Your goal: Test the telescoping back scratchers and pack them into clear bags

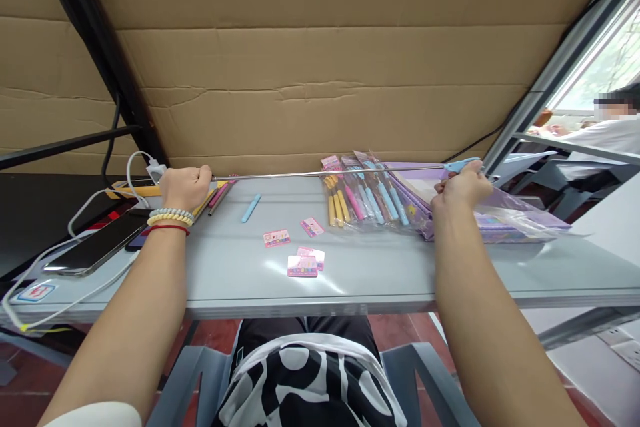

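Observation:
A long thin metal telescopic rod [320, 174] stretches level across the desk between my hands. My left hand [185, 187] is closed in a fist around its left end, hiding the tip. My right hand [463, 185] is wrapped round the light blue handle [461, 165] at the other end. Below the rod lie several plastic-bagged sticks [367, 197] with yellow, pink and blue handles. Several small pink printed cards [277, 238] are spread on the desk top, and a short light blue stick [251, 208] rests left of them.
A purple box with plastic wrapping [515, 223] sits at the right. On the left are a phone [97, 247], white cables [83, 213] and a white charger plug [155, 170]. Cardboard [320, 60] closes off the back behind metal frame bars [95, 33]. Another person [607, 140] sits beyond the right side.

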The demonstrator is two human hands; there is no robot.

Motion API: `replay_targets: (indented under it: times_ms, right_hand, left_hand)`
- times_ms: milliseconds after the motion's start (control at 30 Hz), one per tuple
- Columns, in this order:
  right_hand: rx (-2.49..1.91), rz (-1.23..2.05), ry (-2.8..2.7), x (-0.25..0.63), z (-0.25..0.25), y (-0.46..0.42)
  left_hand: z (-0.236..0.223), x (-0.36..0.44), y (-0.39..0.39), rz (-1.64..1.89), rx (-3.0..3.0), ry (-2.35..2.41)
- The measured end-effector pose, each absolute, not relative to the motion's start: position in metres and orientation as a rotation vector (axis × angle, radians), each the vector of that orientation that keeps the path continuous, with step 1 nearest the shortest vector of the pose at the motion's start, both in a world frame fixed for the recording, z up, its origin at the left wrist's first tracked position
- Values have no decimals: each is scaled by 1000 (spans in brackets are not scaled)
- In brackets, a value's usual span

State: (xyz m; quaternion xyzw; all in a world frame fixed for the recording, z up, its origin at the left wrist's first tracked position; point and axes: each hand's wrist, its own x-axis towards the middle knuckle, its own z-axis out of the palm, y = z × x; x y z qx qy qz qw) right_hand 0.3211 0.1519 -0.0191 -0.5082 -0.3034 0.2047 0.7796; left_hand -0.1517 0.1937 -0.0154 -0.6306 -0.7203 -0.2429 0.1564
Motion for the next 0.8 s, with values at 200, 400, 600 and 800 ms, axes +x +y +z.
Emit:
replay_targets:
  times_ms: [200,400,600,800]
  right_hand:
    - [-1012,453,-373,313,-18,152]
    - [-974,434,-256,311,-13,153]
    - [-1061,401,-237,311,-14,153]
    - [-1189,279,-233,311,-12,152]
  left_hand:
    - [-15,-155,200,-608,-2065,-1999]
    - [-21,-156,206,-631,-2124,-1965]
    - [-27,-155,215,-626,-2066,-1944]
    - [-25,-155,212,-618,-2039,-1965]
